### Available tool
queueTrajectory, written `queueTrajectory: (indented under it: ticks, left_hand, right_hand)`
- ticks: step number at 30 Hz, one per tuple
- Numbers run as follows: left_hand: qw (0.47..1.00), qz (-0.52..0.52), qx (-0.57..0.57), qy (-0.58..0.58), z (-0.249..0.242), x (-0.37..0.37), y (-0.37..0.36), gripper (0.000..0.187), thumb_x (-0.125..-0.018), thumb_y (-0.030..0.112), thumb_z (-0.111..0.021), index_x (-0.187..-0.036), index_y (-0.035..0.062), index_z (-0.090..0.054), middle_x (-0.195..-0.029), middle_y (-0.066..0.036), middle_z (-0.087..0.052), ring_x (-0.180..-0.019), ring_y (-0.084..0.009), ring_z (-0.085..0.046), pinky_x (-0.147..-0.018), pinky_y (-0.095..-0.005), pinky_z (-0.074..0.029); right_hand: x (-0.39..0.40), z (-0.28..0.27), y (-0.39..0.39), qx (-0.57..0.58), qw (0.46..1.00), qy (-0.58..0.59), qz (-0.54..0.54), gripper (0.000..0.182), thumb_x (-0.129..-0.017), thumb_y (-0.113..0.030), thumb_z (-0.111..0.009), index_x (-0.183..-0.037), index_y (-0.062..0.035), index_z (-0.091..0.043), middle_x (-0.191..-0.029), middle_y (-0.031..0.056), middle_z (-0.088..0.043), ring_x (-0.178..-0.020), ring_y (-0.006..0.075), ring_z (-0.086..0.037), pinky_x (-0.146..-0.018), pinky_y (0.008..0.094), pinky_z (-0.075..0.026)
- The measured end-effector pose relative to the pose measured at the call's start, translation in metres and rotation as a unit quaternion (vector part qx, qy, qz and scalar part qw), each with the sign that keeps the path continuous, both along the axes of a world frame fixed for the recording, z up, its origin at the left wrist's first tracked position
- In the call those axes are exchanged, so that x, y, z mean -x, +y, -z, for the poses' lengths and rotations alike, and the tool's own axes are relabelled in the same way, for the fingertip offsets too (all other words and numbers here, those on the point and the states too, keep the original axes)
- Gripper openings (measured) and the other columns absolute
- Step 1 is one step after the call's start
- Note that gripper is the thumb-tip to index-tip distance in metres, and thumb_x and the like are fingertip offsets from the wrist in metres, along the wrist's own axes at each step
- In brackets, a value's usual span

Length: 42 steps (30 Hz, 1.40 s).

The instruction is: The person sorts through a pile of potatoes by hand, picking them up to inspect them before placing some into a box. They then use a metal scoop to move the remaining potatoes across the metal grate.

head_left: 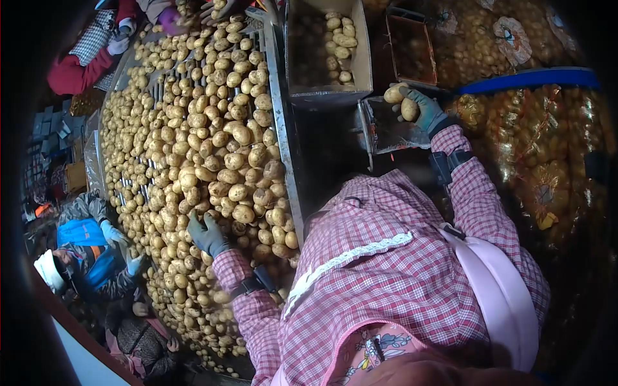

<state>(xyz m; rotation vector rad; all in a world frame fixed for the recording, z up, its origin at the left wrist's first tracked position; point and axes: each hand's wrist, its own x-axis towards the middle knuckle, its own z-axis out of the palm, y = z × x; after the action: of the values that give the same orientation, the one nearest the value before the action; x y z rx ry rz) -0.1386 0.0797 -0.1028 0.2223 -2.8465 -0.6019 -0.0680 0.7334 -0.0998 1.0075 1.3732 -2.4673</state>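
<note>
Potatoes (241, 135) cover a wide sorting conveyor (288, 151) on the left of the head view. My left hand (207, 235), in a blue-grey glove, rests over the pile with its fingers apart, touching or just above the potatoes. My right hand (425, 110), gloved alike, is stretched out to the right and closed around two potatoes (408, 109). Below that hand is a dark bin or tray (402, 132) with a metal frame. A cardboard box (362, 64) holding several potatoes stands further forward.
Across the conveyor, a co-worker in a blue apron (84, 235) reaches toward the potatoes. Another person's red sleeve (76, 74) is at the far left. Filled net bags of potatoes (515, 141) are stacked on the right, and a red-rimmed crate (412, 51) stands beside the box.
</note>
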Motion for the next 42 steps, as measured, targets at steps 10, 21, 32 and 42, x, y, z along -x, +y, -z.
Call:
queueTrajectory:
  ticks: [10,21,32,42]
  left_hand:
    - [0.995,-0.021,-0.101,-0.014,0.009,0.003,-0.01,0.04,-0.09,0.011,-0.066,-0.129,0.0014,-0.064,-0.121,-0.016,-0.064,-0.112,-0.0273,-0.061,-0.099,-0.0367,-0.048]
    - [0.994,-0.038,-0.098,-0.014,0.009,0.003,-0.007,0.04,-0.09,0.011,-0.067,-0.129,0.0011,-0.063,-0.121,-0.016,-0.062,-0.111,-0.0286,-0.061,-0.099,-0.0379,-0.048]
    - [0.994,-0.036,-0.098,-0.012,-0.003,0.001,0.007,0.039,-0.089,0.007,-0.064,-0.128,0.0013,-0.064,-0.119,-0.018,-0.064,-0.108,-0.0303,-0.061,-0.097,-0.0387,-0.048]
    - [0.997,-0.045,-0.065,-0.013,0.007,0.004,-0.004,0.038,-0.089,0.01,-0.066,-0.127,0.001,-0.064,-0.118,-0.019,-0.064,-0.11,-0.0319,-0.061,-0.098,-0.0397,-0.048]
  right_hand:
    - [-0.025,0.046,0.033,-0.08,0.982,-0.167,-0.038,0.04,-0.093,-0.041,-0.071,-0.121,-0.013,-0.064,-0.101,0.0076,-0.068,-0.075,0.0196,-0.066,-0.057,0.0349,-0.057]
    - [-0.008,0.017,0.01,0.013,0.983,-0.183,-0.028,0.042,-0.09,-0.043,-0.073,-0.111,-0.0081,-0.066,-0.086,0.0102,-0.07,-0.059,0.0177,-0.064,-0.052,0.029,-0.054]
    - [0.054,0.036,0.043,0.06,0.992,-0.062,-0.088,0.05,-0.089,-0.05,-0.071,-0.112,-0.0051,-0.066,-0.091,0.0103,-0.071,-0.058,0.0187,-0.063,-0.046,0.0293,-0.049]
    - [0.119,0.016,0.101,-0.073,0.997,-0.016,-0.018,0.049,-0.09,-0.044,-0.073,-0.117,-0.0052,-0.061,-0.097,0.0133,-0.069,-0.068,0.0226,-0.068,-0.058,0.037,-0.06]
